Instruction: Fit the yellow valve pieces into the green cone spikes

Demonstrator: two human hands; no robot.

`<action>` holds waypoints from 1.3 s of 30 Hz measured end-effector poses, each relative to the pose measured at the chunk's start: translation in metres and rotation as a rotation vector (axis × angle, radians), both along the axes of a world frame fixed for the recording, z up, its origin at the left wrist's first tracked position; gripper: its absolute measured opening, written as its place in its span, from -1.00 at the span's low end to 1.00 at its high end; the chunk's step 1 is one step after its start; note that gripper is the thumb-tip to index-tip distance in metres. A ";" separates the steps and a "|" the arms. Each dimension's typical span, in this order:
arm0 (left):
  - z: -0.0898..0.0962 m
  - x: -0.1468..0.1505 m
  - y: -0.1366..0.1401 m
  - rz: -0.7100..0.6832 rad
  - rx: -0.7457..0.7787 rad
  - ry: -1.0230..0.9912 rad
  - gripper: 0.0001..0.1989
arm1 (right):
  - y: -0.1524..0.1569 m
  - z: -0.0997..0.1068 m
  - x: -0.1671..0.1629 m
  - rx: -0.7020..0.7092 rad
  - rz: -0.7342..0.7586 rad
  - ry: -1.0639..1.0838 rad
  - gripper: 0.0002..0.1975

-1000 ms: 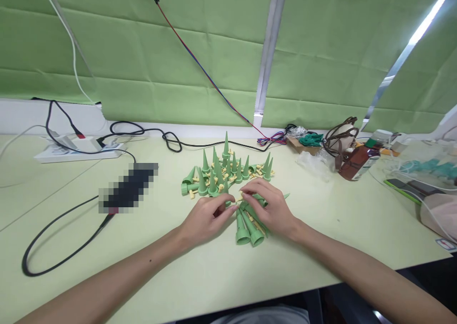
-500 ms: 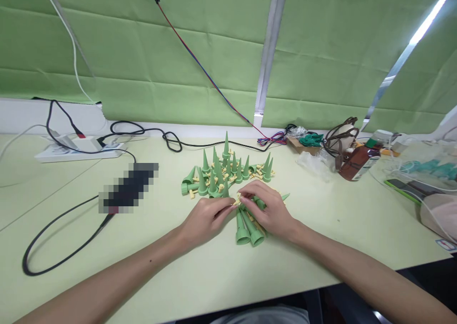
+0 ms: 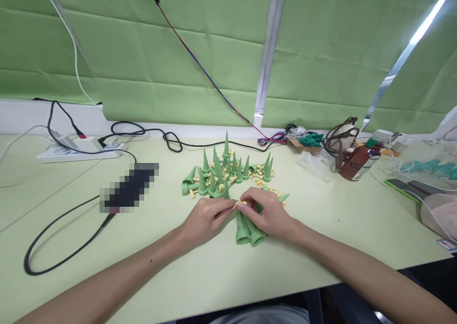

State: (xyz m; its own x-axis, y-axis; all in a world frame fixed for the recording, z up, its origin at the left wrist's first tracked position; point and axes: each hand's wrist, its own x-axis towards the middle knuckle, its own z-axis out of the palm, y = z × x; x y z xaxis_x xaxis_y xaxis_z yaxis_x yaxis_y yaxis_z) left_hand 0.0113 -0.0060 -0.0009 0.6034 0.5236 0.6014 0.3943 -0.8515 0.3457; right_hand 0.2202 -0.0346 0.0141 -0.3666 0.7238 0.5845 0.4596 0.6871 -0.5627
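Observation:
My left hand [image 3: 204,222] is closed, its thumb and forefinger pinching one end of a small yellow plastic valve [image 3: 242,202]. From the other side my right hand [image 3: 270,211] pinches the same valve, its fingertips almost meeting those of the left. Fingers hide part of the piece. Two hollow green plant watering spikes [image 3: 242,233] lie under the right hand with their wide ends toward me. Just beyond the hands stands a cluster of green watering spikes [image 3: 213,183], most with tips up. Loose yellow valves [image 3: 259,183] lie among and beside them.
A blurred-out dark device [image 3: 128,188] with a looped black cable lies to the left, near a white power strip [image 3: 80,151]. At the right are a brown bottle [image 3: 360,162], a cardboard box [image 3: 303,146], clear plastic wrap [image 3: 314,166] and a phone [image 3: 407,190].
My right hand has lowered and its fingers have shifted on the yellow valve, uncovering more loose valves behind it. My left hand stays nearly in place.

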 end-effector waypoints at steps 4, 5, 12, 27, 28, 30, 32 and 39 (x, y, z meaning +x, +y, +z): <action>-0.001 0.000 0.001 -0.009 -0.003 0.005 -0.71 | -0.001 -0.001 0.000 -0.014 0.003 -0.017 -0.86; -0.002 0.000 0.001 -0.013 0.003 0.003 -0.72 | -0.001 -0.002 0.001 -0.019 0.008 -0.022 -0.85; -0.005 -0.001 0.003 -0.029 0.029 -0.016 -0.75 | 0.001 -0.002 0.001 -0.053 0.031 -0.054 -0.82; -0.003 0.001 -0.004 0.149 -0.038 -0.199 -0.73 | 0.001 -0.004 0.000 0.002 -0.017 0.012 -0.84; -0.002 0.001 -0.004 0.165 -0.060 -0.223 -0.68 | 0.001 -0.004 0.000 0.006 -0.020 0.020 -0.84; -0.001 0.001 -0.004 0.188 -0.104 -0.252 -0.58 | 0.001 -0.004 0.000 0.011 -0.025 0.027 -0.84; 0.001 0.002 -0.003 0.212 -0.150 -0.256 -0.50 | 0.001 -0.005 0.001 0.013 -0.022 0.025 -0.84; 0.002 0.003 -0.003 0.264 -0.312 -0.159 -0.54 | 0.001 -0.005 0.001 0.006 -0.003 0.016 -0.85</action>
State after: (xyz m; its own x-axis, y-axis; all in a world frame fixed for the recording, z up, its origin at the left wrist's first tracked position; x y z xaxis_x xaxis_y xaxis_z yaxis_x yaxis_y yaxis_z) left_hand 0.0138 -0.0088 0.0012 0.3368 0.8188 0.4650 0.5057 -0.5739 0.6442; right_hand 0.2207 -0.0341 0.0094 -0.3546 0.7218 0.5944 0.4529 0.6887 -0.5662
